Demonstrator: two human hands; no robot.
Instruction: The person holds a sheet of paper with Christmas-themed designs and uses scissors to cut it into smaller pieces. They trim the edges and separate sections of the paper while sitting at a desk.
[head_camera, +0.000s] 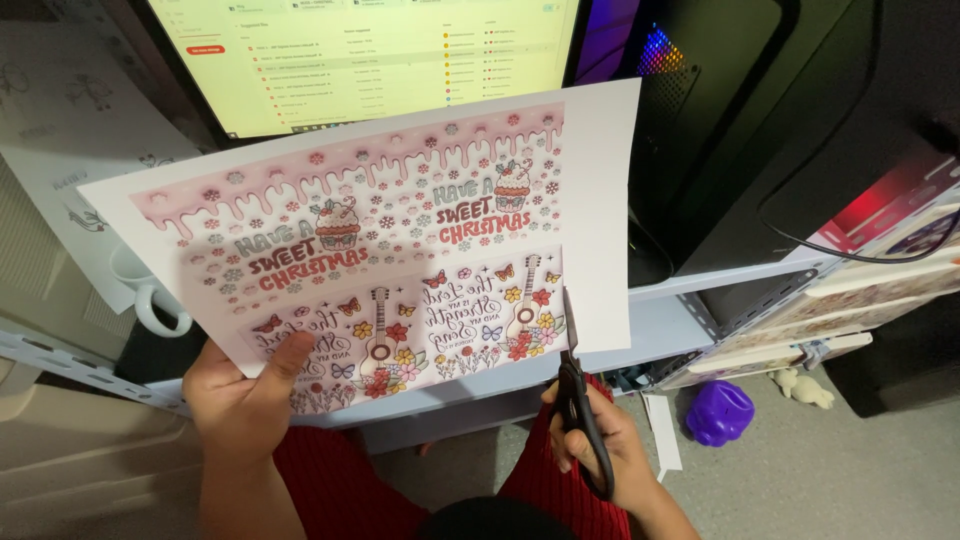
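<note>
My left hand grips the lower left edge of a large printed sheet, thumb on top. The sheet is white with pink drip, cupcake, guitar and flower designs and is held up in front of me. My right hand holds black-handled scissors. Their blades reach up into the sheet's bottom edge, along the right side of the printed area, beside the blank white margin.
A lit computer monitor stands behind the sheet, a black computer tower to the right. A white mug sits at left. On the floor lie a purple object, a paper strip and a small cream figure.
</note>
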